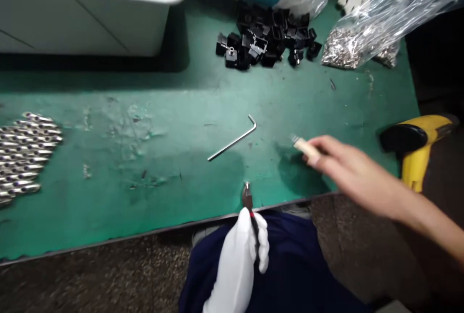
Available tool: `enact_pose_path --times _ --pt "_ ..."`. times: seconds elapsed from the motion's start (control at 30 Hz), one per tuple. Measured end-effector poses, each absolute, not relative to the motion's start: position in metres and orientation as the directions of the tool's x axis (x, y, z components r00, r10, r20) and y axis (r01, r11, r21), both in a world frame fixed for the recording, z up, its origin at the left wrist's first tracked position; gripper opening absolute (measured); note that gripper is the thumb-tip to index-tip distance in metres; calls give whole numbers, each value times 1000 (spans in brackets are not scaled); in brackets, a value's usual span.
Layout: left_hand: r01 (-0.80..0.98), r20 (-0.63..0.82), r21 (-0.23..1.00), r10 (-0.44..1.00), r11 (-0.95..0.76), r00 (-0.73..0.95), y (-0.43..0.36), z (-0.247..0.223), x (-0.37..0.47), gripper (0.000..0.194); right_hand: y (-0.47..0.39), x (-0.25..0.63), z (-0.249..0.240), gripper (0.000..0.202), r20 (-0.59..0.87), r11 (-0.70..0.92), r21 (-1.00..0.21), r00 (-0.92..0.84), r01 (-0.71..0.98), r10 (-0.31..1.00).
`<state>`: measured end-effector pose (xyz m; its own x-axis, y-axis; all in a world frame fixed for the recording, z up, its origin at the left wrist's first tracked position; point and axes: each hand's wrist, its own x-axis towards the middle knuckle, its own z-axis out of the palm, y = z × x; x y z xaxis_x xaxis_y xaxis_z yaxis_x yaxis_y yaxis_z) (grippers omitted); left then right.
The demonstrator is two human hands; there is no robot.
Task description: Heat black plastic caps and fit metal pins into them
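Note:
My left hand point(237, 255), in a white glove, is wrapped round a pair of pliers point(247, 200) at the table's front edge. A small metal piece point(247, 185) sits at the tip of the jaws. To the right, my bare right hand point(337, 163) is over the table with its fingers closed in a pinch. Cream-coloured coverings point(307, 149) show at its fingertips, and a small blurred metal piece point(295, 138) sticks out beyond them. A hex key point(234, 145) lies on the green table top point(188, 110) between and beyond the hands.
Rows of metal tubes point(29, 153) lie at the left. A white bin point(83, 18) stands far left, beside a heap of black parts point(268, 37). A clear bag of small metal pieces point(348, 45) is far right. A yellow power tool point(416, 149) is at the right edge.

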<state>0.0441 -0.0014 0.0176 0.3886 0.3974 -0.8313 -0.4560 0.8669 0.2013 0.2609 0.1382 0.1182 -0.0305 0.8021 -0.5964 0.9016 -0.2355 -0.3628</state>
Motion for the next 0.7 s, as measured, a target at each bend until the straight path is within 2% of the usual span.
enact_pose_path --times 0.03,0.13,0.37,0.7 --pt "-461 -845 192 385 866 371 -1 19 45 56 127 244 126 30 -691 -236 -405 -127 884 712" --pt "-485 -881 168 351 858 316 1 23 46 50 109 206 134 26 -757 -185 -418 -229 889 611" --pt "-399 -855 278 415 874 312 0 30 39 45 115 192 128 26 -811 -117 -302 -191 946 553" --pt "-337 -829 317 432 887 355 10 35 33 46 120 186 131 26 -844 -120 -273 -178 955 506"
